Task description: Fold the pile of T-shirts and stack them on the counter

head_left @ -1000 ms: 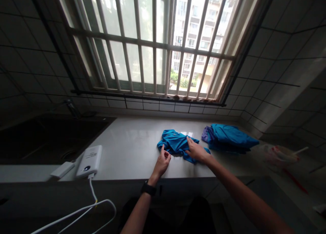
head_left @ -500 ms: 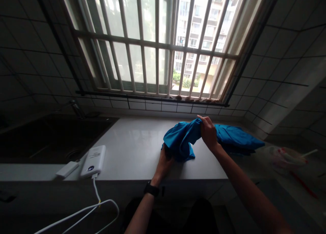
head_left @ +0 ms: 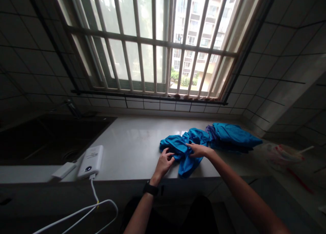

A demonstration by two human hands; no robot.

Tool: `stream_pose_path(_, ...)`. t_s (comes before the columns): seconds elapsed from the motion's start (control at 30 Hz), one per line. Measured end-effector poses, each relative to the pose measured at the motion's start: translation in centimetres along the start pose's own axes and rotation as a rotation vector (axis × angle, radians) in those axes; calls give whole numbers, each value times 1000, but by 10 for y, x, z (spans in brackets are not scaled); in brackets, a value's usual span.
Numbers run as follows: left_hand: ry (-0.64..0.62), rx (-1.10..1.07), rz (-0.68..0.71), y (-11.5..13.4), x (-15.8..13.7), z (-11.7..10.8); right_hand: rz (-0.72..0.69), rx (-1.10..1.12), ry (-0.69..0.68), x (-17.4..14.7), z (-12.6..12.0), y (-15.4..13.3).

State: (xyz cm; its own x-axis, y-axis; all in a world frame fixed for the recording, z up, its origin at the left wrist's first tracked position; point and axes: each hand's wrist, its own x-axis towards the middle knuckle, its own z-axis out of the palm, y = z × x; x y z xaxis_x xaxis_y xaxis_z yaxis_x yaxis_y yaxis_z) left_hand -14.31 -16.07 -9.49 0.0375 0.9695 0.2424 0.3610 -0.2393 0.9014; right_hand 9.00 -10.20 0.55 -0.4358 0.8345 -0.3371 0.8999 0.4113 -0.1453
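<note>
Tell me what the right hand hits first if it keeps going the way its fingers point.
The right hand points left across the blue cloth; beyond that, most likely the left hand, though depth is unclear.

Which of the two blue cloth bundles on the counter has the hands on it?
The crumpled blue cloth nearer the counter edge: left hand and right hand both rest on it. The blue pile lies untouched beyond, toward the corner.

Both arms fwd, left hand (head_left: 165,161) & right hand (head_left: 198,150) low, fingers curled
</note>
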Motion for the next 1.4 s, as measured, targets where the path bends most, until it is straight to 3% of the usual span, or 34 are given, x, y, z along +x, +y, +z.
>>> stream_pose_path(0.13,58,24,28,-9,2,4,-16,-62,13,-5,2,-8)
stream_pose_path(0.3,187,-17,24,-16,6,6,-220,137,-216,-21,-33,-6)
stream_pose_path(0.33,195,-7,24,-15,6,6,-198,134,-191,-24,-39,-5)
stream_pose_path(0.43,199,-3,-21,-11,6,4,-16,25,73,-32,-45,-4)
stream_pose_path(0.5,170,-13,-56,-6,4,2,-14,15,198,-33,-36,-12)
stream_pose_path(0.6,81,-17,-24,0,-1,1,-136,45,216,-30,-8,-36)
stream_pose_path(0.67,52,-39,-4,2,-3,0,-112,-4,217,-27,8,-55)
stream_pose_path(0.73,63,-89,-46,5,-3,-4,-79,-41,221,-26,12,-65)
stream_pose_path(0.8,73,-142,-101,12,-2,-14,-131,38,201,-28,-1,-64)
stream_pose_path(0.9,72,-222,-99,37,3,-41,-331,355,149,-35,-34,-45)
stream_pose_path(0.97,81,-293,-55,65,6,-61,-410,547,256,-38,-48,-36)
stream_pose_path(1.07,15,-396,34,113,10,-82,-413,681,371,-40,-43,-43)
stream_pose_path(1.17,-98,-438,101,150,12,-96,-511,691,194,-44,-27,-69)
stream_pose_path(1.23,-84,-407,120,163,12,-107,-565,664,82,-50,-26,-82)
stream_pose_path(1.27,-50,-372,121,167,12,-114,-554,661,93,-53,-29,-85)
stream_pose_path(1.33,70,-282,112,169,13,-129,-452,706,322,-58,-41,-83)
stream_pose_path(1.4,244,-198,105,167,15,-143,-301,813,703,-59,-54,-72)
